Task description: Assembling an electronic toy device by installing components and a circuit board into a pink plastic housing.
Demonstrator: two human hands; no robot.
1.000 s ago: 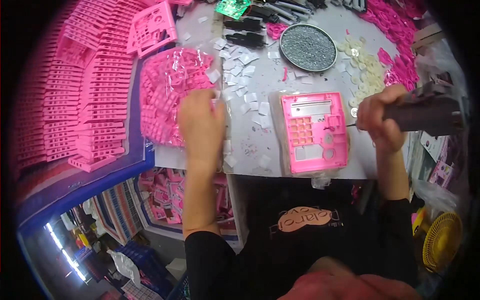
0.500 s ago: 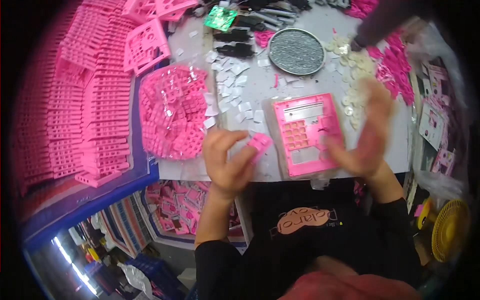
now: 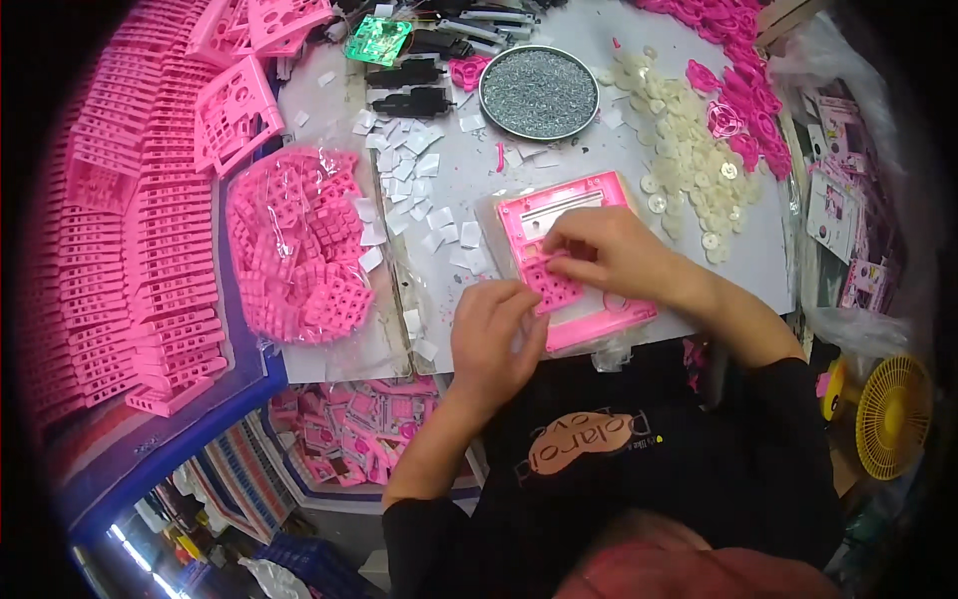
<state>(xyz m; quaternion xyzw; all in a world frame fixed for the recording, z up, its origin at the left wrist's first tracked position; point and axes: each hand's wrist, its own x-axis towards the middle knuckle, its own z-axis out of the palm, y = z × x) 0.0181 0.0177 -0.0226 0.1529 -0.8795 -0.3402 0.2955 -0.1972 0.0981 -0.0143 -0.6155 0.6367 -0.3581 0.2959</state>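
A flat pink toy casing (image 3: 603, 327) with a pale window strip near its top lies on a wrapped pad at the table's front edge. A pink button keypad (image 3: 555, 291) sits over the casing's grid of square holes. My left hand (image 3: 496, 334) is closed at the keypad's left edge, fingertips pinching it. From the right, my right hand (image 3: 619, 258) reaches across the casing, with thumb and fingers bent together at the keypad's upper edge. The right fingers hide part of the casing's middle.
A clear bag of pink keypads (image 3: 299, 245) stands left, beside stacked pink casings (image 3: 180, 250). White paper squares (image 3: 404, 165), a round tin of small metal pieces (image 3: 539, 92), translucent discs (image 3: 704, 170) and black parts (image 3: 411, 102) lie beyond. A yellow fan (image 3: 893, 417) is at right.
The pink keypad has gone from beside the casing onto its hole grid. My right hand has swung left over the casing, and my left hand has come right and closer to it.
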